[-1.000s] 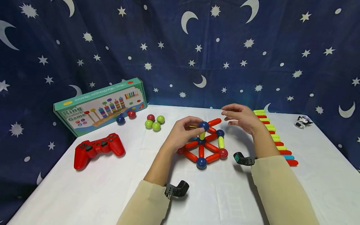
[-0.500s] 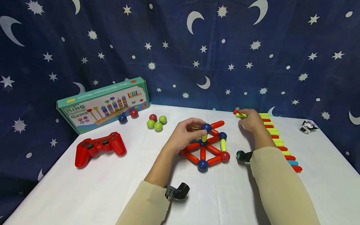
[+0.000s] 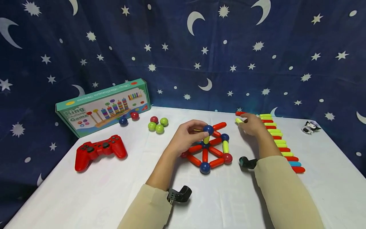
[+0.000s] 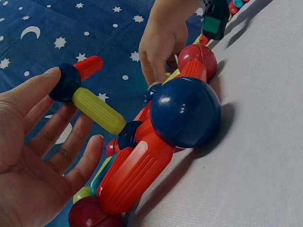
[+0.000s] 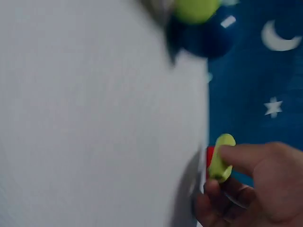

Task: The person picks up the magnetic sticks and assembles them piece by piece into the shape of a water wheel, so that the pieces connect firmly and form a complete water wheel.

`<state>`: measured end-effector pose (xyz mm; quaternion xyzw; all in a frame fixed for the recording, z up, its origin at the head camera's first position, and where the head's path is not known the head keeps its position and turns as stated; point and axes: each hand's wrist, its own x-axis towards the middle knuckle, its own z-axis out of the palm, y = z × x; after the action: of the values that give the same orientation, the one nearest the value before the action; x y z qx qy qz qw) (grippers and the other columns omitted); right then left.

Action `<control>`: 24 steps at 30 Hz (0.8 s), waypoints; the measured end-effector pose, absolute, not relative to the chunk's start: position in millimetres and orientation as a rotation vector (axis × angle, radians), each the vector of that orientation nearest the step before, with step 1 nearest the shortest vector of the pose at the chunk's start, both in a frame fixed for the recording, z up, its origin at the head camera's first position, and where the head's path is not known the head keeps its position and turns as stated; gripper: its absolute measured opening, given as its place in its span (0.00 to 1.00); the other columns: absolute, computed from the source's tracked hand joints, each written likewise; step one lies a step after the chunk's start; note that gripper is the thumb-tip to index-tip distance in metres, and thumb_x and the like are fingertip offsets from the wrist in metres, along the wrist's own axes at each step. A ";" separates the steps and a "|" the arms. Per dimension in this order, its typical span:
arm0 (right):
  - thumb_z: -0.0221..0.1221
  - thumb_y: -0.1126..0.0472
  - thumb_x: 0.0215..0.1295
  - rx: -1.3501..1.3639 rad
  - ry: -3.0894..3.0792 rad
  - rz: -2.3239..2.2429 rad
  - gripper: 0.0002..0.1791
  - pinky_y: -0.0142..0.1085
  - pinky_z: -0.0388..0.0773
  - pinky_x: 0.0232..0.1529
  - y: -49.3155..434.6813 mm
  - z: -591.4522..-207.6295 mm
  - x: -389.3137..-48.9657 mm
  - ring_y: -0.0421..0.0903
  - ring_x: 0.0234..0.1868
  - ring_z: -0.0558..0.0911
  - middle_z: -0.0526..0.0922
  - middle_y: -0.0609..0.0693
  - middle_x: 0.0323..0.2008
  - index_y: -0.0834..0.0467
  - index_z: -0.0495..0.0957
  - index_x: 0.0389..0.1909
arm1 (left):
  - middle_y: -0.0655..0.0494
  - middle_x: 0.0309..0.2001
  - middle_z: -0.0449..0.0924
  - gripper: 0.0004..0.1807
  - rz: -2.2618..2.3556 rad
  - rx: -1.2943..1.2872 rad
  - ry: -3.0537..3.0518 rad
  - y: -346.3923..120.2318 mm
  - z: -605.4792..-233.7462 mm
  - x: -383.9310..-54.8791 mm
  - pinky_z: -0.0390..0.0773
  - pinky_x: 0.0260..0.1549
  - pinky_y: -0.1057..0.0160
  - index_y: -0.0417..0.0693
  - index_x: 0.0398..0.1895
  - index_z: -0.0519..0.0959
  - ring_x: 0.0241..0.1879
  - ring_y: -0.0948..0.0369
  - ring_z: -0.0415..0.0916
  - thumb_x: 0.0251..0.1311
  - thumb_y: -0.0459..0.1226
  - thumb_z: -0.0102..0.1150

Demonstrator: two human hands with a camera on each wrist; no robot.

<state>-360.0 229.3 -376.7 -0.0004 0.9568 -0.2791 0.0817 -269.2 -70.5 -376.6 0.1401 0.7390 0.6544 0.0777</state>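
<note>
One white counter [image 3: 114, 190] stretches broadly between its front edge and our rod-and-ball frame [image 3: 205, 155], set near mid-counter. Our left hand [image 3: 187, 136] and right hand [image 3: 253, 124] both pinch: respectively, the frame's top blue ball [image 3: 208, 129] and, near the back edge, a yellow-green rod [image 5: 218, 166].

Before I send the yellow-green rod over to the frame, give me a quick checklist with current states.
1. Right grip pinches the yellow-green rod: ok.
2. Left grip holds the top blue ball: ok.
3. Upright rod meets both the top blue ball and the centre blue ball: ok.
4. Far end of the top red rod capped with a ball: not ok, bare.
5. Yellow-green rod clear of the loose red rod beside it: cannot tell.
6. Frame joints behind the left hand sound: cannot tell, partly hidden.
</note>
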 end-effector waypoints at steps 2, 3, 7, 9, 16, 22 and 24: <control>0.52 0.58 0.77 -0.031 2.794 -0.971 0.31 0.40 0.83 0.45 225.8 -375.3 -354.5 0.59 0.47 0.81 0.73 0.72 0.62 0.69 0.63 0.74 | 0.53 0.54 0.85 0.19 1.958 0.414 2.209 -71.0 -377.0 -268.8 0.83 0.54 0.58 0.53 0.59 0.82 0.53 0.55 0.82 0.66 0.40 0.68; 0.52 0.57 0.78 -0.046 2.756 -1.052 0.30 0.36 0.83 0.45 224.5 -374.6 -351.4 0.57 0.47 0.81 0.72 0.70 0.63 0.68 0.63 0.74 | 0.53 0.54 0.85 0.19 1.956 0.415 2.209 -71.2 -377.2 -268.7 0.83 0.54 0.58 0.53 0.59 0.82 0.53 0.55 0.82 0.66 0.40 0.68; 0.60 0.58 0.74 -0.118 2.511 -1.390 0.29 0.33 0.85 0.49 218.9 -370.1 -337.6 0.55 0.56 0.80 0.71 0.64 0.64 0.63 0.67 0.71 | 0.53 0.53 0.85 0.19 1.956 0.411 2.207 -71.2 -378.0 -268.2 0.84 0.53 0.58 0.54 0.60 0.82 0.52 0.55 0.82 0.66 0.40 0.68; 0.65 0.60 0.70 -0.177 2.417 -1.464 0.28 0.35 0.85 0.51 216.9 -367.6 -331.2 0.55 0.58 0.80 0.72 0.63 0.63 0.63 0.70 0.68 | 0.53 0.53 0.85 0.19 1.961 0.404 2.209 -71.3 -378.1 -268.1 0.84 0.53 0.57 0.54 0.60 0.82 0.52 0.55 0.82 0.66 0.41 0.68; 0.69 0.59 0.65 -0.270 2.407 -1.464 0.26 0.37 0.84 0.52 211.4 -366.8 -315.8 0.50 0.53 0.83 0.82 0.58 0.55 0.61 0.76 0.61 | 0.53 0.53 0.85 0.19 1.965 0.403 2.202 -72.1 -378.5 -268.2 0.83 0.54 0.56 0.55 0.60 0.82 0.53 0.55 0.82 0.66 0.42 0.69; 0.68 0.58 0.67 -0.275 2.435 -1.451 0.26 0.35 0.82 0.53 208.7 -373.2 -310.4 0.49 0.51 0.83 0.86 0.55 0.52 0.62 0.76 0.63 | 0.55 0.54 0.85 0.19 1.951 0.411 2.211 -71.9 -377.4 -267.0 0.83 0.55 0.56 0.56 0.60 0.82 0.55 0.55 0.81 0.67 0.42 0.68; 0.67 0.59 0.68 -0.264 2.433 -1.469 0.25 0.35 0.83 0.52 208.7 -374.7 -309.6 0.49 0.51 0.83 0.85 0.55 0.52 0.62 0.76 0.63 | 0.55 0.55 0.85 0.19 1.949 0.415 2.211 -71.7 -376.9 -266.5 0.83 0.56 0.56 0.56 0.60 0.81 0.56 0.55 0.81 0.67 0.43 0.68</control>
<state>-309.6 208.7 -374.7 -0.0915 0.8436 -0.5094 0.1432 -266.5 -71.7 -376.9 0.1390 0.7403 0.6525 0.0826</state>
